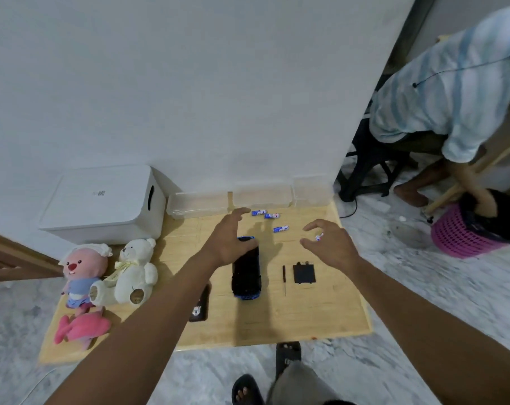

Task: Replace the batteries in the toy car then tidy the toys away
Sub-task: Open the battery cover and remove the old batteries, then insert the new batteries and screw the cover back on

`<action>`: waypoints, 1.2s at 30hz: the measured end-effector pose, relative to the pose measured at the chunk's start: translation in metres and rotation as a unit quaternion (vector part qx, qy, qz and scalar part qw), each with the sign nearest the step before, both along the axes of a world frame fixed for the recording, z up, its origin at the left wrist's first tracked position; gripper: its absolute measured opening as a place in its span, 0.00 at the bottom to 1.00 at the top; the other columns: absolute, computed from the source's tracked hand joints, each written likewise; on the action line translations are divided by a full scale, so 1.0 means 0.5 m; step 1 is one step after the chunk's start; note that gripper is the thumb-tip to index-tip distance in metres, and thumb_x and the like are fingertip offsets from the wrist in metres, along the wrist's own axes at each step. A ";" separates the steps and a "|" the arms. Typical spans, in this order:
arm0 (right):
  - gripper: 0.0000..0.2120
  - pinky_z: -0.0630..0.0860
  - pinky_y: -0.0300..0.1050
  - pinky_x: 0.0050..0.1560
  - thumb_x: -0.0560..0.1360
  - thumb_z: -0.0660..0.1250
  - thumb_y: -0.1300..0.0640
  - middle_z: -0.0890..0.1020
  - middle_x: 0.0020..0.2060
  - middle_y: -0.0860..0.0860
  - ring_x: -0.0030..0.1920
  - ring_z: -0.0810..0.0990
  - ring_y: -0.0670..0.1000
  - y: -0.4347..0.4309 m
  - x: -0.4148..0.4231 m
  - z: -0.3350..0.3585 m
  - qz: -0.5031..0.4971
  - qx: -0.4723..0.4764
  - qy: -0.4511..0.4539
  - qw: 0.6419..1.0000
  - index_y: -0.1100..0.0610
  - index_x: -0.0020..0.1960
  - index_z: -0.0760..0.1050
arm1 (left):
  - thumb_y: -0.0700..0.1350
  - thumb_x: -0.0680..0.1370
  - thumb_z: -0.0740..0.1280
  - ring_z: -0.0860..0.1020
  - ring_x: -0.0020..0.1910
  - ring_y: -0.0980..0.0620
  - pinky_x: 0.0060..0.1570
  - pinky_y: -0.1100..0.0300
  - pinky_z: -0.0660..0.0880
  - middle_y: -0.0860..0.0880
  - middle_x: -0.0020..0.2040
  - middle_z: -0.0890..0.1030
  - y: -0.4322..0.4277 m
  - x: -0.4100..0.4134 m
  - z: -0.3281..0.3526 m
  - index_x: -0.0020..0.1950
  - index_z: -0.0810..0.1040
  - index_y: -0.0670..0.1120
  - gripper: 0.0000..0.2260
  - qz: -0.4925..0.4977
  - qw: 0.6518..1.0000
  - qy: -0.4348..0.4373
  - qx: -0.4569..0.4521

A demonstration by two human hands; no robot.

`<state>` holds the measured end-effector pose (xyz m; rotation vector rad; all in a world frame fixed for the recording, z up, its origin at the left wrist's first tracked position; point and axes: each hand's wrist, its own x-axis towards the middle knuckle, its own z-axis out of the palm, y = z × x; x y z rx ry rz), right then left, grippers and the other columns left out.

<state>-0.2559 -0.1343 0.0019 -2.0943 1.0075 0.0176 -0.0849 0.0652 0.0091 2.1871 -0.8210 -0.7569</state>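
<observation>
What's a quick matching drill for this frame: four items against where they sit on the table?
Items
1. toy car
2. screwdriver
3. white teddy bear
4. blue batteries

Places
A. far part of the table, near the clear boxes
B. between the car and the black cover
C. left side, beside the pink plush
D. middle, far end partly hidden by the left hand

Pairs: 1-D, 2-B, 3-C, 4-A
</observation>
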 end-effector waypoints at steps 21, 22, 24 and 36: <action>0.42 0.72 0.44 0.36 0.76 0.70 0.53 0.69 0.27 0.43 0.30 0.71 0.43 -0.320 0.130 -0.172 0.011 -0.085 0.001 0.996 0.37 0.80 0.50 | 0.51 0.74 0.72 0.57 0.79 0.35 0.75 0.40 0.62 0.41 0.80 0.58 -0.442 0.053 -0.208 0.81 0.61 0.50 0.38 -0.125 0.949 -0.275 0.087; 0.42 0.73 0.45 0.36 0.76 0.70 0.54 0.69 0.26 0.43 0.30 0.71 0.43 -0.323 0.135 -0.178 0.010 -0.087 -0.005 0.996 0.36 0.80 0.50 | 0.51 0.74 0.72 0.59 0.78 0.35 0.74 0.39 0.63 0.40 0.79 0.60 -0.446 0.054 -0.216 0.81 0.62 0.49 0.37 -0.121 0.947 -0.287 0.078; 0.41 0.77 0.47 0.38 0.76 0.70 0.54 0.70 0.26 0.44 0.30 0.72 0.45 -0.328 0.138 -0.193 0.005 -0.079 -0.018 0.997 0.35 0.80 0.51 | 0.54 0.76 0.71 0.62 0.76 0.34 0.72 0.38 0.64 0.40 0.77 0.63 -0.453 0.056 -0.228 0.80 0.65 0.47 0.34 -0.105 0.942 -0.312 0.062; 0.40 0.77 0.47 0.40 0.74 0.69 0.36 0.70 0.24 0.44 0.29 0.72 0.47 -0.363 0.129 -0.224 0.033 -0.093 -0.025 0.995 0.30 0.77 0.49 | 0.62 0.83 0.57 0.64 0.76 0.38 0.74 0.33 0.60 0.43 0.79 0.64 -0.456 0.060 -0.255 0.84 0.58 0.50 0.32 -0.114 0.897 -0.410 0.123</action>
